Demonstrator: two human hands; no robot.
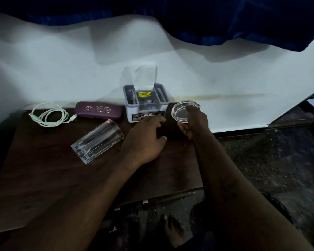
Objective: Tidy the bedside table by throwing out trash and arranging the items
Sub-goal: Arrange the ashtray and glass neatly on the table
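My right hand (193, 124) grips a clear glass ashtray (181, 110), tilted, just above the right end of the dark wooden bedside table (43, 169). My left hand (145, 140) lies on the table with its fingertips touching the front of a grey tissue box (145, 105) that has white tissue sticking up from it. A clear drinking glass (97, 141) lies on its side left of my left hand. A purple spectacle case (99, 111) and a coiled white cable (50, 115) lie along the back edge.
A white wall (62, 69) rises right behind the table, with dark blue curtain (225, 19) hanging over it. The speckled floor (270, 160) spreads to the right, and a bare foot (172, 230) stands below the table's front edge.
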